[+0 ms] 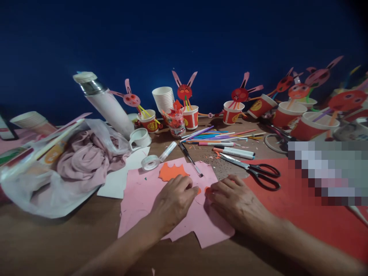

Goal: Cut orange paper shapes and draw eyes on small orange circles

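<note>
Fingers closed, my left hand (pixel 176 201) rests over the pink paper sheet (pixel 138 214), and a small orange paper piece (pixel 199 191) shows at its fingertips. Facing it across a narrow gap, my right hand (pixel 234 199) pinches another small orange-red paper piece (pixel 207 189). The rest of both pieces is hidden by the fingers. Just beyond my left hand lies a larger orange paper cutout (pixel 172 171) with a scalloped edge. A black pen (pixel 191 160) lies across the sheet's far edge. Black-handled scissors (pixel 253 168) lie beyond my right hand, blades partly apart.
Rabbit-faced paper cups (pixel 191 117) line the back, beside stacked white cups (pixel 163 99). Colored sticks (pixel 218 135) and markers (pixel 234 152) lie mid-table. Tape (pixel 150 162), a mug (pixel 140 138), a white flask (pixel 106 103) and a plastic bag (pixel 66 199) are left; red paper (pixel 287 191) is right.
</note>
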### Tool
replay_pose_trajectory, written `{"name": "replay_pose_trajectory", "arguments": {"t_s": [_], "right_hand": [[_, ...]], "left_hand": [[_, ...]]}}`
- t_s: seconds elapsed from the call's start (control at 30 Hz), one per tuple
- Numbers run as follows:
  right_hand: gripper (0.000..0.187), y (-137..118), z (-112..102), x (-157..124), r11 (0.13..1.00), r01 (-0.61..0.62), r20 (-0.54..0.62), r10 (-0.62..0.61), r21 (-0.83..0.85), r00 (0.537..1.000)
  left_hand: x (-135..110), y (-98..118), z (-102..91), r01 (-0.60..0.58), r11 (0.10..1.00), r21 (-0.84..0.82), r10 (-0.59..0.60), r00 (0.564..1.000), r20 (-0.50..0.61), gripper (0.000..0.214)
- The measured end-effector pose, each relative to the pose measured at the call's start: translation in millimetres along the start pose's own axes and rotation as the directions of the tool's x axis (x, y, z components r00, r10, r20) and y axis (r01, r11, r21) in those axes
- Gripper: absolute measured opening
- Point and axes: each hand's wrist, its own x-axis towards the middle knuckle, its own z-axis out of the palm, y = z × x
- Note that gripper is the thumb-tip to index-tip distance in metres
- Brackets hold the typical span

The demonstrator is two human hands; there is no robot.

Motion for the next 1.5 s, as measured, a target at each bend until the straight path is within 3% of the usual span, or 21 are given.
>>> {"name": "replay_pose_trajectory", "arguments": {"t_s": [0.2,0.47,0.67,0.9,1.17,1.5], "right_hand": [[0.012,0,1,1,1.0,0.009,-0.052,-0.008,0.024,0.999],[0.006,0,1,0,1.0,0.006,-0.032,-0.007,-0.019,0.999],[0.008,2,3,1,1.0,0.011,-0.065,-0.011,0.003,0.998],[0.011,1,3,1,0.999,-0.019,-0.022,0.02,0.036,1.0],[0.013,2,6,-1,0.998,-0.036,-0.01,0.037,0.044,0.999],[0.007,1,4,1,0.997,-0.057,0.013,0.056,0.055,0.998]], "left_hand": [[5,0,-2.2,-0.034,0.999,0.018,0.033,0.999,0.034,0.02],[5,4,1.7,-0.131,0.99,0.05,0.132,0.991,-0.019,0.024],[1,4,3.2,-0.104,0.995,0.012,0.104,0.994,-0.033,0.022],[2,6,3.5,-0.081,0.997,-0.007,0.081,0.995,-0.056,0.02],[-2,1,-5.8,-0.035,0.984,-0.177,0.023,0.997,-0.068,0.014],[-8,8,-9.2,-0.111,0.992,-0.063,0.11,0.994,-0.028,0.032]]}}
